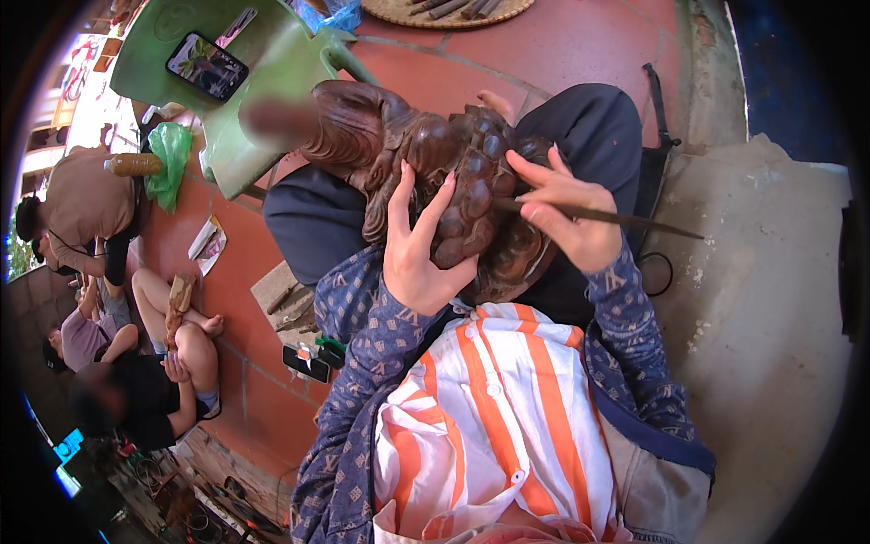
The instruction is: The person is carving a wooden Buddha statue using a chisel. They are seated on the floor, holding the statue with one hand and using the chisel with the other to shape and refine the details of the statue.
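A dark brown carved wooden statue (426, 145) lies across my lap, its blurred upper end toward the left and rounded, bulging carving toward the right. My left hand (421, 245) grips its near side, with two fingers stretched over the carving and the thumb set apart. In my right hand (571, 208) is a thin, dark, tapered file (625, 220), pinched between thumb and fingers. One end of the file meets the carving; its pointed end sticks out to the right. The exact contact spot is partly hidden.
A green plastic chair (263, 118) bearing a phone (207, 66) stands at upper left. Tools lie on a board (285, 299) beside my left leg, near another phone (305, 363). Several people sit at left, one with a wooden piece (178, 308). A woven tray (449, 11) holds sticks.
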Available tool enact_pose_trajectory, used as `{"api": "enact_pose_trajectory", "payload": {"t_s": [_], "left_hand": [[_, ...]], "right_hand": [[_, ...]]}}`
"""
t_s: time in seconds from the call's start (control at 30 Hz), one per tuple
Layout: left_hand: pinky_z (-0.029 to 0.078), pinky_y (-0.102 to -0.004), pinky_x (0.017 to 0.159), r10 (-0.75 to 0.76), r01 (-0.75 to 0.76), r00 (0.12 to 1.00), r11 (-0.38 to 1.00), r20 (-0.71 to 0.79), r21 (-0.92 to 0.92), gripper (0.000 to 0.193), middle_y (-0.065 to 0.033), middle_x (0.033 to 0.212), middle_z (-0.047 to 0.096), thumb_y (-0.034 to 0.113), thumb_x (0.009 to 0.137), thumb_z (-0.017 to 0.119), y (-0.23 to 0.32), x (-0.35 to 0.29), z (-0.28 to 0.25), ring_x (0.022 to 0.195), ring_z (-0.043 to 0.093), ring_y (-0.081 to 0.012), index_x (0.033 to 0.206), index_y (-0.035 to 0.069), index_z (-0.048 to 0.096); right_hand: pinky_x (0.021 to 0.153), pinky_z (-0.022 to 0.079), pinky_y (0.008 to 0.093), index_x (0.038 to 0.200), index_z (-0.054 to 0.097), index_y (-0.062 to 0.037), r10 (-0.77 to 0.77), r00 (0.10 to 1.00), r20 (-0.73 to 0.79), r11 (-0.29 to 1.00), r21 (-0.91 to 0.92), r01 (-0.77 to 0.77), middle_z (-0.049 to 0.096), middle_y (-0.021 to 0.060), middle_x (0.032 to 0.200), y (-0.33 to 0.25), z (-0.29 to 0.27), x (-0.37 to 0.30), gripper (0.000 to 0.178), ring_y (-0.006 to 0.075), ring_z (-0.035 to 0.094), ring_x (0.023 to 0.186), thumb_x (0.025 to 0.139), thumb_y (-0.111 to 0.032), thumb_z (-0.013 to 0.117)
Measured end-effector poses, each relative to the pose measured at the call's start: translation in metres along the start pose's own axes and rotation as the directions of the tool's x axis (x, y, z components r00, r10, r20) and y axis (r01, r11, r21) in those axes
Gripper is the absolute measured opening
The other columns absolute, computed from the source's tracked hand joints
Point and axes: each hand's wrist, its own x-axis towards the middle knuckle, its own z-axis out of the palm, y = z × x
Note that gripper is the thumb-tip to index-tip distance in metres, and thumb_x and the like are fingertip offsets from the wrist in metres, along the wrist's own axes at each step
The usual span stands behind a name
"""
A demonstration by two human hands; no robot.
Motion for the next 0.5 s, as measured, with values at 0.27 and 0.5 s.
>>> {"api": "enact_pose_trajectory", "payload": {"t_s": [0.27,0.5], "left_hand": [[0.038,-0.0442,0.105,0.022,-0.022,1.000,0.999,0.000,0.041,0.085,-0.0311,0.146,0.027,0.004,0.055,0.075,0.001,0.001,-0.002,0.132,0.037,-0.0457,0.136,0.010,0.051],[0.039,-0.0442,0.105,0.026,-0.026,1.000,0.999,0.000,0.046,0.084,-0.0305,0.145,0.028,0.004,0.057,0.077,0.001,0.001,-0.001,0.132,0.038,-0.0455,0.136,0.011,0.051]], "right_hand": [[0.114,0.013,0.0560,0.089,0.072,-0.0036,0.016,1.000,0.024,1.000,-0.001,-0.016,0.063,0.0180,0.122,0.007,-0.007,-0.001,0.013,0.0248,0.058,0.118,0.084,-0.015,0.068],[0.114,0.013,0.0508,0.082,0.069,-0.0021,0.059,0.997,-0.045,0.998,0.019,-0.059,0.058,0.0191,0.127,-0.001,-0.005,-0.002,0.012,0.0264,0.054,0.120,0.084,-0.014,0.068]]}}
